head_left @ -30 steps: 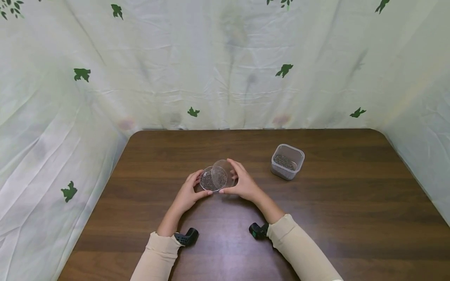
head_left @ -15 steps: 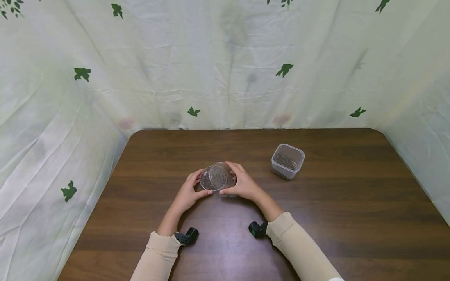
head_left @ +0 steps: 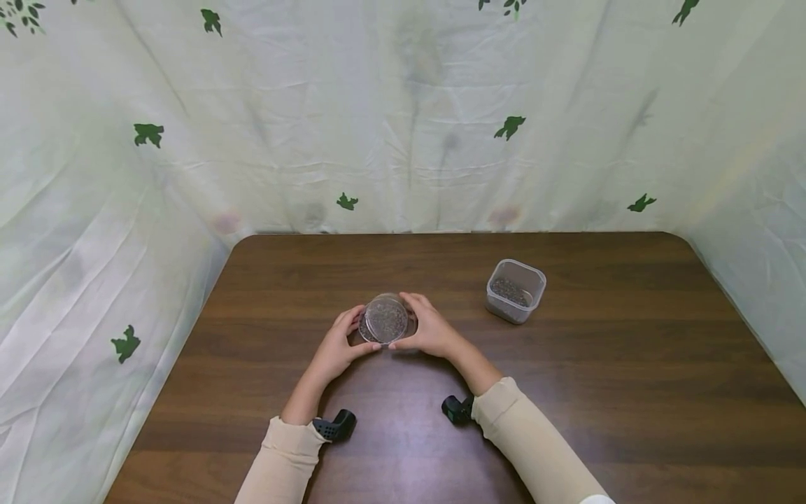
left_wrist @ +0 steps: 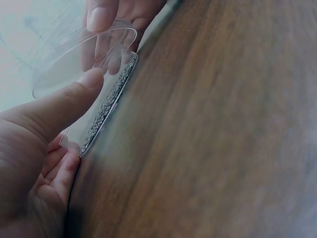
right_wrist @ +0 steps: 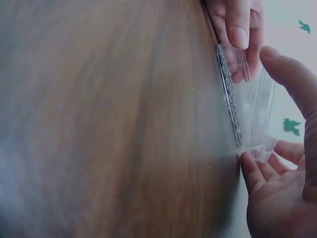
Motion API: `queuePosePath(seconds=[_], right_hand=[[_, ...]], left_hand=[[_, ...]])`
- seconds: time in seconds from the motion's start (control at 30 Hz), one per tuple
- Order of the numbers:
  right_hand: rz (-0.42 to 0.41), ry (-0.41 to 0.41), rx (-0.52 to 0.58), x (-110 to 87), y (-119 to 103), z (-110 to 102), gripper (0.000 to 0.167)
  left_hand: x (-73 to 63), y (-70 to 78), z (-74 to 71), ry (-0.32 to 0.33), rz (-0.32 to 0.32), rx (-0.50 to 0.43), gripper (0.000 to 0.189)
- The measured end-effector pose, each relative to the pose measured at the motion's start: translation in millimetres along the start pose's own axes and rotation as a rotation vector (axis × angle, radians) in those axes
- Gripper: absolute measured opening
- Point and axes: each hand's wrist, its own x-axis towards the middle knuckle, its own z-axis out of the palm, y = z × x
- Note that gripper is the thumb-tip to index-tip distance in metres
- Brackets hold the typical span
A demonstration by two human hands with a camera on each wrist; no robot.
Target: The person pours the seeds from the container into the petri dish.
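Note:
A clear petri dish point(head_left: 364, 333) stands on the table, a layer of dark grey grains point(left_wrist: 106, 106) across its bottom. My left hand point(head_left: 336, 348) holds it by the side, thumb at the near edge and fingers at the far edge. With thumb and fingers on opposite edges, my right hand point(head_left: 433, 332) grips a clear round petri dish lid point(head_left: 388, 320). The lid lies over most of the dish, slightly off to the right. Both wrist views show the lid point(right_wrist: 266, 106) tilted against the dish, with a wedge-shaped gap between them.
A square clear plastic tub point(head_left: 506, 308) with dark grains point(head_left: 508, 290) in it stands to the right, behind my right hand. The brown wooden table point(head_left: 604, 364) ends at a pale curtain point(head_left: 415, 140) with green bird shapes.
My right hand has moved the lid leftward and lowered it, so it covers more of the dish. My left hand and the dish have stayed in place.

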Motion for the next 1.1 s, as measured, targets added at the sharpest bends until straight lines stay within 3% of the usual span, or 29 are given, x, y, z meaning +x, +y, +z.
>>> queuePosePath(seconds=[0.7,0.77,0.93,1.1], right_hand=[[-0.045,0.009,0.013,2.1,2,7,0.094],[-0.045,0.012,0.006,2.3,2,8,0.094],[-0.056,0.023,-0.037,3.4,3,10,0.094],[-0.073,0.034,-0.042,4.2,2,12,0.094]], left_hand=[[-0.5,1.8,-1.5,-0.012,-0.032,-0.014,0.078],[0.3,-1.8,-1.4,-0.011,-0.016,-0.032,0.079],[5.6,-28.0,1.7,-0.016,0.017,-0.021,0.084],[8.3,-42.2,3.1,-0.017,-0.013,-0.025,0.088]])
